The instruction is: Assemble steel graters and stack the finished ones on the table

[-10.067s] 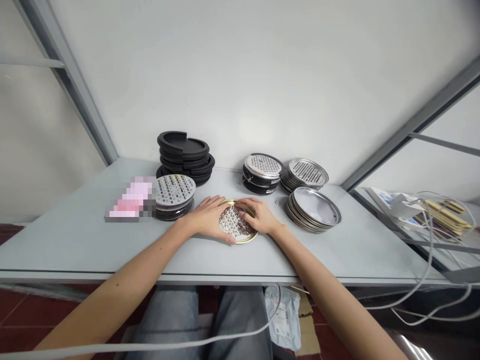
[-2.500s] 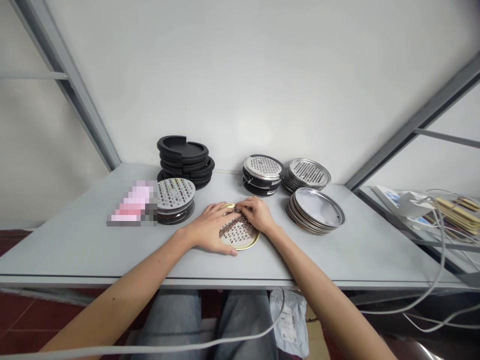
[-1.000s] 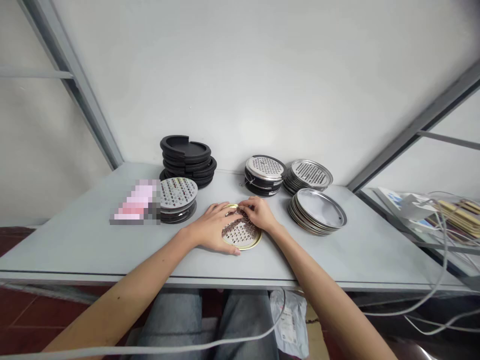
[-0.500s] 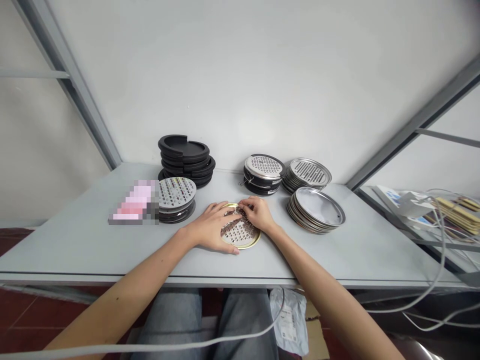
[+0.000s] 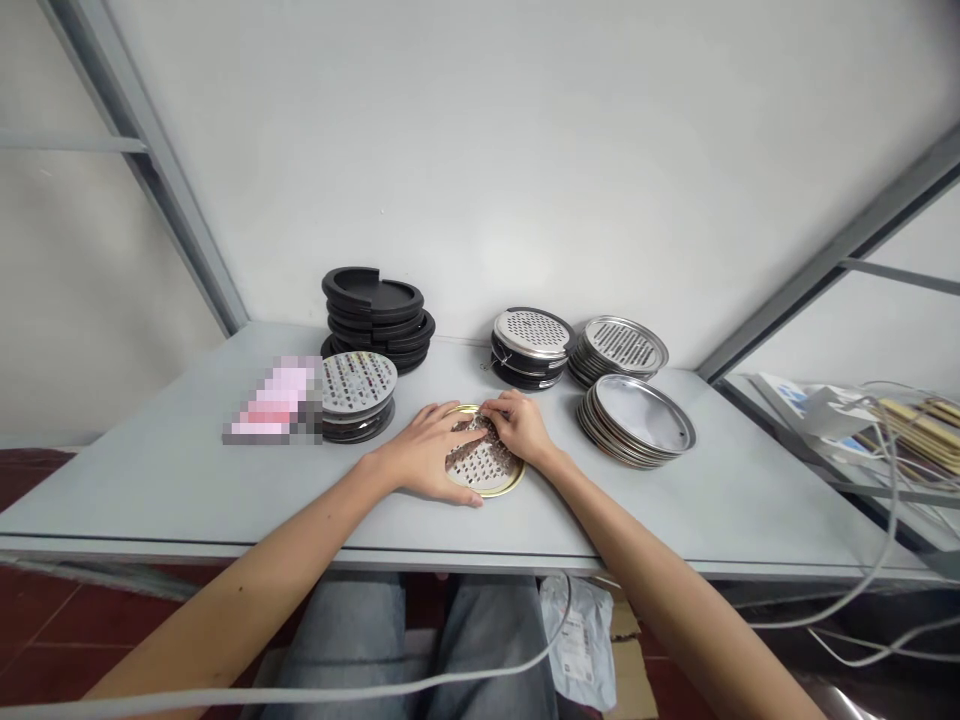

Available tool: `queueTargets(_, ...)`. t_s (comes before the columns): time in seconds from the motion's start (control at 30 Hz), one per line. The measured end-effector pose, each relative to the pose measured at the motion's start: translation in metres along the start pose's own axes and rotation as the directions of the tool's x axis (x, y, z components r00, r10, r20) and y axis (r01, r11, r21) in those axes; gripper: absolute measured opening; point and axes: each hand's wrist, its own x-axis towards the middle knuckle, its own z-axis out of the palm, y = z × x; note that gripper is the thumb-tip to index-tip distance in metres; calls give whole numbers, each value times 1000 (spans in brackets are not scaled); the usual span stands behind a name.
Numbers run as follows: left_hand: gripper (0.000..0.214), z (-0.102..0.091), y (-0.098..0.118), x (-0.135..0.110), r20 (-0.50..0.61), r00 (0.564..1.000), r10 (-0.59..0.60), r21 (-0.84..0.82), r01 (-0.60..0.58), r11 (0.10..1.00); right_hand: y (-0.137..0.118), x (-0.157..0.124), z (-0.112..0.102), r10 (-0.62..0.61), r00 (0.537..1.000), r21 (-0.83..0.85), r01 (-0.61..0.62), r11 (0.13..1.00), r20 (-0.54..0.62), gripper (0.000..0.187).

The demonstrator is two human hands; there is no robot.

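A round metal grater disc with a gold-coloured rim lies flat on the grey table in front of me. My left hand rests across its left side, fingers spread, thumb by the near rim. At the far right part of the disc my right hand is closed, its fingertips pressed together on or just above the surface. Whatever may be between those fingertips is hidden. The fingers of both hands nearly meet over the disc's upper half.
Black ring-shaped bases are stacked at back left, behind grater plates. Grater assemblies with black rims stand at back centre. To the right are slotted grater discs and plain metal lids. A white cable crosses my lap.
The camera view has shifted very slightly, so everything sits a little farther right. Both hands keep nearly the same pose on the grater disc.
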Motion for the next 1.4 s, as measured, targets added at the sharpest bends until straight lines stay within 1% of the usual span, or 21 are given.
queueTargets(0.33, 98, 2, -2, 1, -15, 1000, 4, -9, -5, 1000, -2, -2, -1, -77, 997, -30, 77, 997, 7, 24)
queueTargets(0.47, 97, 3, -2, 1, -17, 1000, -3, -8, 3, 1000, -4, -1, -2, -89, 996, -42, 89, 995, 9, 24)
queueTargets(0.7, 97, 4, -2, 1, -23, 1000, -8, -22, 8, 1000, -9, 1, -4, -80, 994, -73, 85, 994, 75, 24)
queueTargets(0.77, 97, 2, -1, 0, -25, 1000, 4, -34, -5, 999, -8, 1, -5, -62, 996, -66, 67, 996, 66, 24)
queueTargets(0.8, 97, 2, -1, 0, -26, 1000, 9, -41, -10, 999, -7, 1, -6, -49, 998, -56, 51, 997, 42, 23)
queueTargets(0.87, 98, 0, 0, 0, -25, 1000, 11, -50, -12, 999, -3, 1, -8, 4, 999, -23, -5, 1000, -52, 20)
queueTargets(0.93, 99, -1, 1, -1, -22, 1000, 11, -53, -12, 999, 4, 2, -11, 85, 987, 12, -84, 996, -135, 18)
queueTargets(0.97, 99, -2, 1, -1, -20, 1000, 13, -54, -14, 998, 8, 2, -12, 120, 983, 16, -119, 993, -139, 18)
queueTargets(1.03, 99, -2, 1, 0, -14, 1000, 18, -57, -19, 998, 15, 1, -13, 163, 983, -13, -164, 986, -84, 18)
queueTargets(1.1, 99, -3, 1, 0, -5, 1000, 20, -59, -20, 998, 18, 0, -14, 170, 984, -50, -172, 984, -48, 19)
queueTargets(1.17, 99, -3, 0, 0, 5, 1000, 20, -56, -20, 998, 16, -2, -15, 139, 987, -42, -142, 989, -77, 23)
queueTargets(1.23, 99, -3, 0, 0, 11, 1000, 24, -49, -23, 999, 11, -4, -17, 65, 994, -4, -66, 998, -85, 26)
queueTargets(1.33, 100, -4, -1, -1, 11, 999, 36, -44, -36, 998, 4, -10, -21, -63, 998, 33, 62, 998, 13, 27)
queueTargets(1.4, 101, -5, -1, -1, 9, 999, 40, -46, -40, 998, 1, -12, -21, -92, 994, 32, 90, 995, 66, 28)
